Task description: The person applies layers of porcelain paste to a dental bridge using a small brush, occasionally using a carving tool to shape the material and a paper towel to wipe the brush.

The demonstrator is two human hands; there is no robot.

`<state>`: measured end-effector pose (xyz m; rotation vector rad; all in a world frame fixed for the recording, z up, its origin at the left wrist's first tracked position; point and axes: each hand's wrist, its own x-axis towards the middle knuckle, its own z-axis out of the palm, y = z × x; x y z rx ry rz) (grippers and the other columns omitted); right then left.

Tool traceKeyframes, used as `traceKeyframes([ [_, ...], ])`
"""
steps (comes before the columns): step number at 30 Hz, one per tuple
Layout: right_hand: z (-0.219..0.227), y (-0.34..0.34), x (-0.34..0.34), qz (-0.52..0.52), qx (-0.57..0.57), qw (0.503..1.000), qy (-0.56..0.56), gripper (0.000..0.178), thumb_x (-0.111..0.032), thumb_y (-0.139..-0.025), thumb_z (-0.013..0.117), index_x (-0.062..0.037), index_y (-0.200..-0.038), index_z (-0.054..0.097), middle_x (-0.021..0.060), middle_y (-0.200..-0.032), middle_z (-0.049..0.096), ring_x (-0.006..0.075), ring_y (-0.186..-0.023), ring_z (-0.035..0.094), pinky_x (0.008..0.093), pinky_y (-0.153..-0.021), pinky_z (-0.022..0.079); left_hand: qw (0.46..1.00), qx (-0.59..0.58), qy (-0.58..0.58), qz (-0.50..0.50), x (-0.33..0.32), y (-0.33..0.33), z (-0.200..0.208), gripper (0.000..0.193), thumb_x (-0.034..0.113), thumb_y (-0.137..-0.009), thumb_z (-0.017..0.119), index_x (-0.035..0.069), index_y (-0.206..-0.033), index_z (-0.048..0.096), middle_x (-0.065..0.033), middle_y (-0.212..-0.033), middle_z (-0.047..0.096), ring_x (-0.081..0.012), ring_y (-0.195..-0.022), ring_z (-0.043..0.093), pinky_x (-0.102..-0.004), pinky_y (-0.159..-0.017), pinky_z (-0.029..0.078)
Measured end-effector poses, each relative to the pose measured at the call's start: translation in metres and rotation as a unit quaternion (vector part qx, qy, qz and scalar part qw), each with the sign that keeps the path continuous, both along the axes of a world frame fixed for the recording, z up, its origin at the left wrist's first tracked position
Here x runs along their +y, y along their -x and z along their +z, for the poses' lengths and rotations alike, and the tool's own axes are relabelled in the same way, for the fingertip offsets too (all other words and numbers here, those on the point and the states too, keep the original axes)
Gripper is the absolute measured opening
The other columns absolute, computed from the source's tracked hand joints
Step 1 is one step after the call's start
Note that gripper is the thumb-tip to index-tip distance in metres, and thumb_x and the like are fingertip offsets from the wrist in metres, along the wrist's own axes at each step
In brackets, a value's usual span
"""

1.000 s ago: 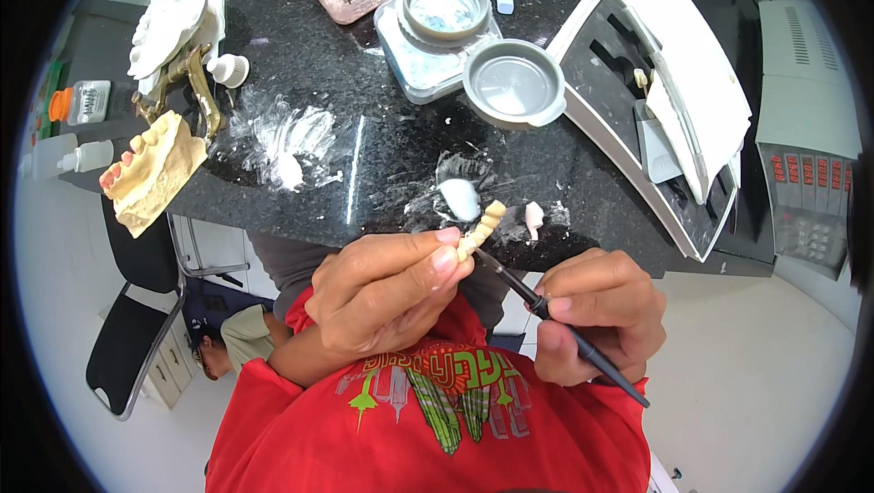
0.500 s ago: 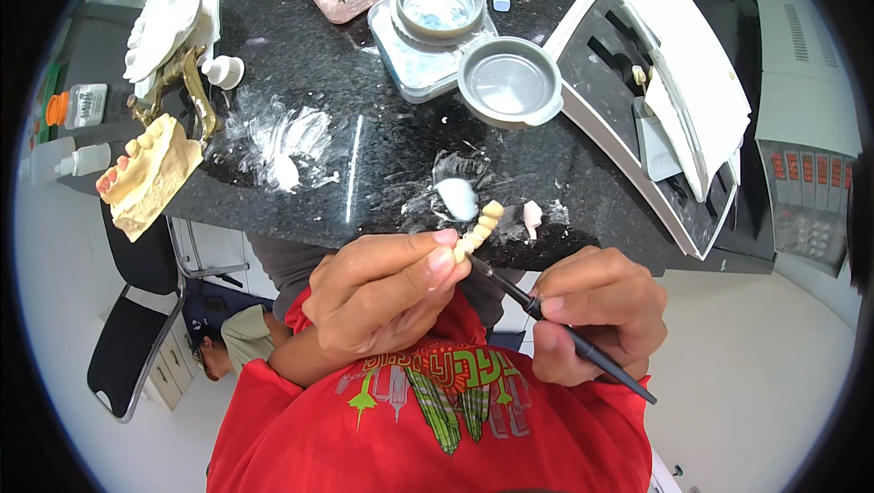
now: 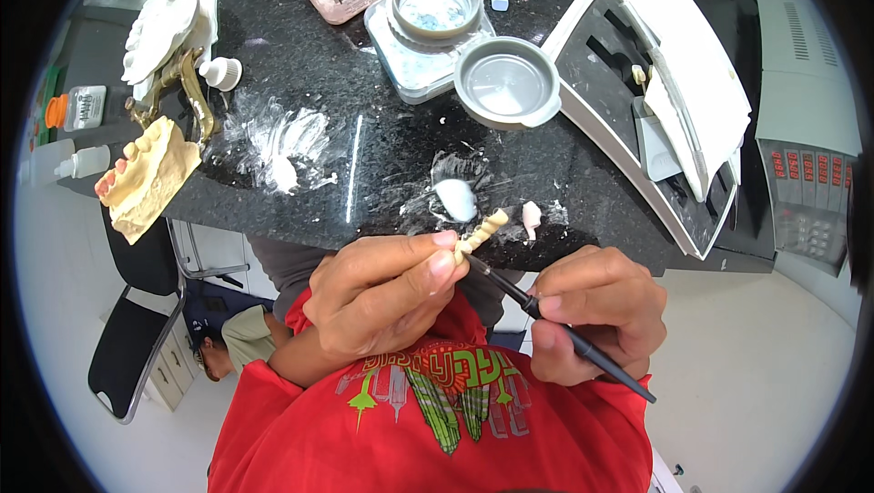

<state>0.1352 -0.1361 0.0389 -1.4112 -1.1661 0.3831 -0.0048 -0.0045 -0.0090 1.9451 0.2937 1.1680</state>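
Countertop (image 3: 564, 161), tooth row (image 3: 482, 233) in left grip (image 3: 382, 294)

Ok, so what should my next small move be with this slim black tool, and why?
Probably a light touch with the slim black tool on the lower end of the row of tooth crowns: your right hand has its tip at or very near that end, and your left hand pinches the row there, which should steady it.

A red shirt (image 3: 300, 443) with a green, orange and grey chest print (image 3: 446, 397); trousers (image 3: 276, 261) seem dark grey, mostly hidden.
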Motion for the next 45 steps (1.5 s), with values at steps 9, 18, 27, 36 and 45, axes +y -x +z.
traceKeyframes([
  [9,0.000,0.000,0.001,-0.011,0.019,1.000,-0.012,0.032,0.004,-0.062,0.077,-0.0029,-0.091,0.066,0.0096,-0.077,0.067,0.0169,-0.057,0.063,0.0234,-0.048,0.049,1.000,-0.011,-0.002,-0.002,0.001,-0.001,0.000,0.039,-0.008,-0.065,0.083,0.002,-0.100,0.069,-0.0137,-0.092,0.070,-0.0172,-0.071,0.069,-0.0232,-0.056,0.056],
  [18,0.000,0.000,-0.001,-0.012,0.014,1.000,-0.016,0.031,0.004,-0.061,0.077,-0.0025,-0.089,0.065,0.0108,-0.078,0.067,0.0173,-0.057,0.063,0.0234,-0.048,0.049,1.000,-0.018,-0.002,-0.001,0.001,-0.002,-0.001,0.037,-0.008,-0.065,0.083,0.002,-0.098,0.068,-0.0142,-0.090,0.070,-0.0173,-0.069,0.069,-0.0234,-0.056,0.057],
  [27,-0.001,0.003,-0.001,-0.007,0.000,1.000,-0.020,0.029,0.003,-0.063,0.076,-0.0009,-0.089,0.065,0.0106,-0.077,0.066,0.0165,-0.056,0.062,0.0238,-0.046,0.050,1.000,-0.007,0.010,-0.001,0.001,0.000,0.001,0.037,-0.007,-0.065,0.083,0.002,-0.098,0.068,-0.0139,-0.089,0.069,-0.0176,-0.068,0.069,-0.0232,-0.055,0.056],
  [36,0.012,0.009,-0.009,-0.153,0.143,0.977,-0.049,0.018,-0.003,-0.077,0.074,0.0021,-0.094,0.066,0.0144,-0.082,0.065,0.0174,-0.067,0.065,0.0271,-0.057,0.053,1.000,-0.013,0.020,-0.003,0.001,-0.002,-0.001,0.036,-0.007,-0.066,0.083,0.002,-0.098,0.068,-0.0144,-0.089,0.070,-0.0172,-0.067,0.069,-0.0232,-0.056,0.056],
  [45,0.009,-0.019,-0.024,-0.089,-0.025,0.989,0.114,0.016,-0.001,-0.079,0.072,-0.0008,-0.088,0.059,0.0129,-0.079,0.063,0.0132,-0.062,0.060,0.0243,-0.058,0.051,0.995,0.037,0.092,0.000,-0.002,0.001,0.012,0.029,-0.006,-0.071,0.081,0.002,-0.095,0.067,-0.0154,-0.089,0.070,-0.0182,-0.072,0.071,-0.0228,-0.061,0.058],
])
